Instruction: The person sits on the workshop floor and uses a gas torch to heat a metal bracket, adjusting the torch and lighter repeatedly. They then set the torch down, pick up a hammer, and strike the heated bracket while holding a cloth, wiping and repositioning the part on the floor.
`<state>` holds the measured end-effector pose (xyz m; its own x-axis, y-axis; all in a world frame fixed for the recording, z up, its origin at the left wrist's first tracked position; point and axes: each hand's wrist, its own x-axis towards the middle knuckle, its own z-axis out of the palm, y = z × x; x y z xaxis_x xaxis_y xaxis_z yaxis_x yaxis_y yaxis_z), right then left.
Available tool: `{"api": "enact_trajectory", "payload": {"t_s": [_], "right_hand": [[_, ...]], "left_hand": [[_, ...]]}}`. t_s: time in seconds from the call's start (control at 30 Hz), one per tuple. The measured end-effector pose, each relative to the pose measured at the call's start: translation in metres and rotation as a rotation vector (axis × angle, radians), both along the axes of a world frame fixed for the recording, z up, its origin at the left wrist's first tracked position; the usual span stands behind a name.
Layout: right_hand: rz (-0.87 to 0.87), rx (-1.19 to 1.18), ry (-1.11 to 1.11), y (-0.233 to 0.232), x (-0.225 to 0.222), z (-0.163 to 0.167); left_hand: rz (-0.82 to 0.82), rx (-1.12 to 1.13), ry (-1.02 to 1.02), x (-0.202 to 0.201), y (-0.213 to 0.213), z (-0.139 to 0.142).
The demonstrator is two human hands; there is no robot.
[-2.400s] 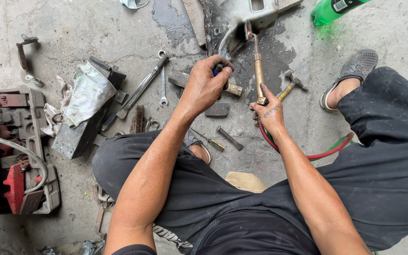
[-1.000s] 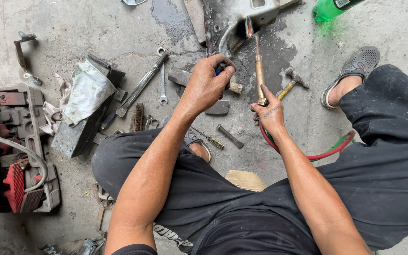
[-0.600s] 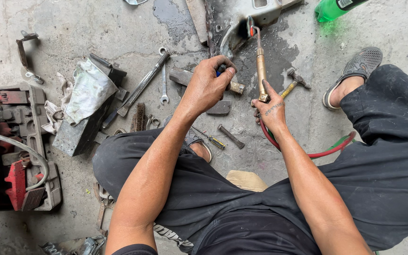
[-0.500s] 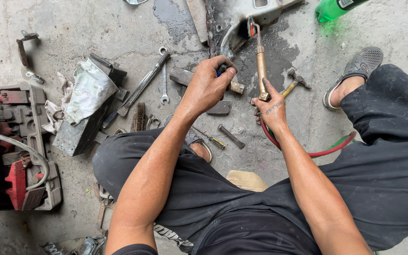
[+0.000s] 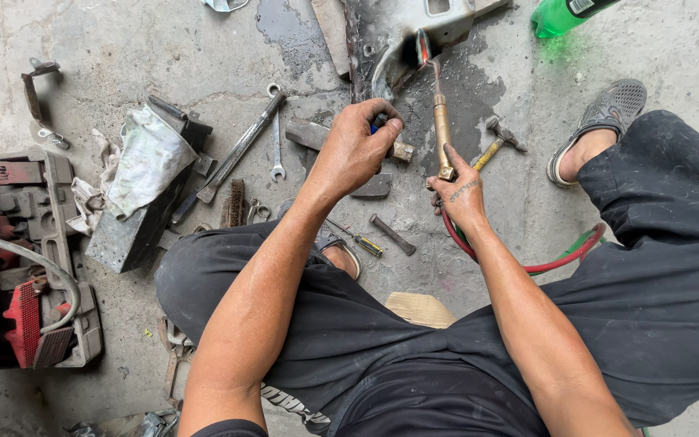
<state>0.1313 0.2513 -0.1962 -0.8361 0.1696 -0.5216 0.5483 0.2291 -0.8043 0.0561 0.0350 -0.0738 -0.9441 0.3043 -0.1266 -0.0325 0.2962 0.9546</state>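
My right hand (image 5: 460, 190) grips a brass gas torch (image 5: 442, 129) whose tip points at a scorched grey metal part (image 5: 414, 32) on the concrete floor. A small glow shows at the torch tip. Red and green hoses (image 5: 556, 257) run from the torch back past my right leg. My left hand (image 5: 355, 150) is closed around a small dark tool with a blue handle (image 5: 378, 125), just left of the torch and below the metal part. What the tool's tip touches is hidden by my fingers.
Two wrenches (image 5: 244, 146), a hammer (image 5: 495, 146), a screwdriver (image 5: 357, 241), a wire brush (image 5: 235, 202) and a punch (image 5: 391, 235) lie around my knees. A rag-covered metal block (image 5: 143, 190) and an open tool case (image 5: 30, 259) sit left. A green bottle (image 5: 564, 14) lies top right.
My right hand has shifted the torch slightly up and left toward the metal part. My left hand stays closed on its tool in nearly the same spot.
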Motion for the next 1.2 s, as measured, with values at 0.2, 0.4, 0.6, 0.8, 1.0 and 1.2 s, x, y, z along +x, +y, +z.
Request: {"api": "enact_trajectory", "payload": {"t_s": [0.2, 0.4, 0.6, 0.8, 1.0, 1.2], "right_hand": [[-0.013, -0.002, 0.031, -0.013, -0.005, 0.007], [-0.01, -0.028, 0.103, -0.015, -0.017, 0.011], [0.001, -0.023, 0.115, -0.009, -0.014, 0.005], [0.001, -0.025, 0.102, 0.0, -0.013, 0.002], [-0.007, -0.02, 0.049, 0.004, -0.006, -0.003], [-0.006, -0.001, 0.043, 0.009, -0.004, -0.005]], "left_hand": [[-0.012, -0.011, 0.079, 0.002, -0.013, -0.001], [0.006, -0.021, -0.073, -0.002, -0.012, 0.007], [-0.019, -0.078, 0.041, -0.001, -0.002, -0.002], [-0.032, -0.102, 0.036, 0.001, 0.007, -0.009], [-0.032, -0.146, 0.064, 0.006, 0.01, -0.008], [-0.021, -0.138, 0.092, 0.005, 0.016, -0.01]]}}
